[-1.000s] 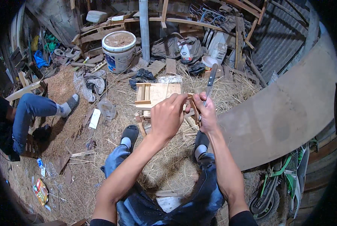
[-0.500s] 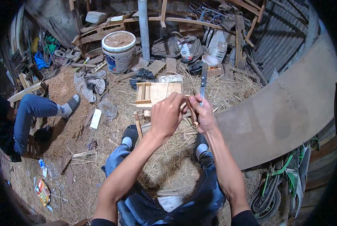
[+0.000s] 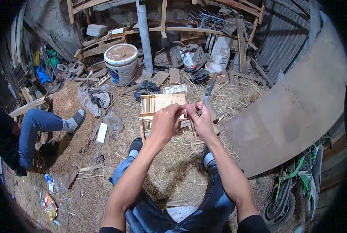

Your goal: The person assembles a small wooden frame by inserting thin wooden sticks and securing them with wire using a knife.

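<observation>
In front of me, my right hand [image 3: 203, 121] is closed around the lower part of a knife [image 3: 208, 91]. Its dark riveted handle points up and away, and the blade runs down into my fingers. Touching it, my left hand [image 3: 167, 123] has its fingertips pinched together against the right fingers. What they pinch is too small and covered to make out. Just beyond both hands lies a light wooden panel [image 3: 168, 100] with narrow slats [image 3: 147, 104] at its left side. A short wooden strip [image 3: 142, 130] leans below the slats.
A large white bucket [image 3: 121, 64] stands beyond on the left, near a grey post [image 3: 145, 39]. Another person's leg [image 3: 45, 119] reaches in from the left. To the right leans a big board [image 3: 286, 116], above a green-and-white motorbike [image 3: 293, 182]. Straw covers the ground.
Both hands have come closer together and lower. The knife has tilted to the right. The brown wooden piece seen between my hands before is now hidden from sight.
</observation>
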A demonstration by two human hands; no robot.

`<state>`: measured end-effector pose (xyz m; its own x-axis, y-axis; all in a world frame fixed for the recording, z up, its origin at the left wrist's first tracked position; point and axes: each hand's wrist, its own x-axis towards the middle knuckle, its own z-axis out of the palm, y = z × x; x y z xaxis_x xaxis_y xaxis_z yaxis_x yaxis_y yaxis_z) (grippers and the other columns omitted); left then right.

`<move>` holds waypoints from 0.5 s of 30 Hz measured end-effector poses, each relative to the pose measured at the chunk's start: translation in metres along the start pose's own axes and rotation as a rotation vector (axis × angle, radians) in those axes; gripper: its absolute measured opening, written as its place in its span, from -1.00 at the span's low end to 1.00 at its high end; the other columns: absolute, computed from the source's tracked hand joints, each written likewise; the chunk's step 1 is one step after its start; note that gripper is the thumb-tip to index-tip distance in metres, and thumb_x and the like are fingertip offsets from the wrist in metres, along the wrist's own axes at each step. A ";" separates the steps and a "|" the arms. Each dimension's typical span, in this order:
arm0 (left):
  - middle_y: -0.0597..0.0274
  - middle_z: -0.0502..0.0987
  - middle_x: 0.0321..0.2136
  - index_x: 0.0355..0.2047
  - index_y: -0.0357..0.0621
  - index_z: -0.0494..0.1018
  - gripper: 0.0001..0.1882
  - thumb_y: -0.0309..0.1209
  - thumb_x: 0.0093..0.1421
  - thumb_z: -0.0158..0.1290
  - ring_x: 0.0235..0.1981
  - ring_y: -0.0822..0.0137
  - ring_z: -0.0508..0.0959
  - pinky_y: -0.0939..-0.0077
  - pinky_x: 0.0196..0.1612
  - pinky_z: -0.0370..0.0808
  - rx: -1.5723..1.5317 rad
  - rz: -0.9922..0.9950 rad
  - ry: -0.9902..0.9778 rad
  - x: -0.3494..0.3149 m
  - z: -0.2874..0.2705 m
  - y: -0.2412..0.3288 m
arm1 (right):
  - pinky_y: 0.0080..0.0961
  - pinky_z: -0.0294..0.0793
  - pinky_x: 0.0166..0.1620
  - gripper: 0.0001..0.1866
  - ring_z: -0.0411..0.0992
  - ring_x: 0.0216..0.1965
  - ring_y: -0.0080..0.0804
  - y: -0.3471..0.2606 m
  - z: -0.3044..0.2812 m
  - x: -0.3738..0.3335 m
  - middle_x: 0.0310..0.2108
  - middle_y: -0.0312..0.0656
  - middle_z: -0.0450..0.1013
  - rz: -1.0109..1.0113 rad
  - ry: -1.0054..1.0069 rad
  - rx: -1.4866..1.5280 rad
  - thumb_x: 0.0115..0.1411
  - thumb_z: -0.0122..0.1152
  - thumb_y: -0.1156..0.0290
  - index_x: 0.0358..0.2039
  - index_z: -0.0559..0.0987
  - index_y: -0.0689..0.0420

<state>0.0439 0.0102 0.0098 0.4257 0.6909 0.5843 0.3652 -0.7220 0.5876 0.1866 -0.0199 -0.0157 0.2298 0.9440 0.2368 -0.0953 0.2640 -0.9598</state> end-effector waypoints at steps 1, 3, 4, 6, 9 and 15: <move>0.02 0.53 -0.46 -0.30 -0.21 0.48 -0.85 -0.54 0.07 0.07 -0.42 0.07 0.55 0.32 -0.36 0.45 -0.012 0.004 -0.010 0.001 0.000 -0.003 | -0.67 0.29 -0.34 -0.78 0.30 -0.42 -0.65 0.000 0.001 -0.001 -0.49 -0.34 0.35 -0.018 0.002 0.035 0.20 0.13 0.33 -0.39 0.31 0.16; 0.03 0.52 -0.39 -0.27 -0.25 0.46 -0.82 -0.52 0.08 0.08 -0.39 0.14 0.53 0.38 -0.31 0.45 0.105 0.125 0.133 0.002 -0.008 -0.011 | -0.66 0.34 -0.30 -0.75 0.36 -0.41 -0.60 0.000 -0.002 0.002 -0.41 -0.20 0.44 -0.004 0.030 0.021 0.21 0.11 0.30 -0.40 0.30 0.18; 0.03 0.52 -0.36 -0.27 -0.26 0.46 -0.83 -0.50 0.10 0.07 -0.37 0.16 0.53 0.40 -0.29 0.45 0.172 0.177 0.229 0.004 -0.018 -0.008 | -0.66 0.35 -0.29 -0.74 0.37 -0.40 -0.59 -0.001 -0.006 0.005 -0.38 -0.16 0.45 -0.013 0.057 0.024 0.22 0.10 0.29 -0.39 0.29 0.19; 0.06 0.51 -0.32 -0.25 -0.26 0.44 -0.82 -0.44 0.15 0.02 -0.35 0.21 0.51 0.42 -0.26 0.44 0.230 0.116 0.347 0.002 -0.034 -0.013 | -0.63 0.39 -0.25 -0.72 0.40 -0.38 -0.54 0.002 -0.015 0.010 -0.27 -0.04 0.47 -0.020 0.106 0.095 0.24 0.06 0.28 -0.37 0.24 0.20; 0.09 0.51 -0.33 -0.18 -0.24 0.40 -0.74 -0.31 0.25 -0.06 -0.35 0.30 0.50 0.43 -0.25 0.43 0.023 -0.227 0.296 -0.005 -0.045 -0.025 | -0.60 0.42 -0.25 -0.72 0.41 -0.38 -0.51 0.008 -0.025 0.015 -0.27 -0.04 0.47 -0.021 0.110 0.162 0.25 0.04 0.30 -0.37 0.19 0.17; 0.17 0.46 -0.45 -0.13 -0.22 0.31 -0.64 -0.17 0.32 -0.21 -0.43 0.43 0.44 0.49 -0.36 0.39 -0.078 -0.415 0.094 -0.009 -0.034 -0.047 | -0.47 0.39 -0.31 -0.72 0.40 -0.44 -0.40 0.001 -0.026 0.007 -0.36 -0.04 0.45 -0.153 0.139 -0.325 0.23 0.07 0.26 -0.39 0.26 0.20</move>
<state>-0.0056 0.0389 -0.0039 0.1774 0.9252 0.3353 0.4245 -0.3794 0.8221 0.2135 -0.0184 -0.0194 0.3488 0.8570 0.3794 0.2575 0.3016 -0.9180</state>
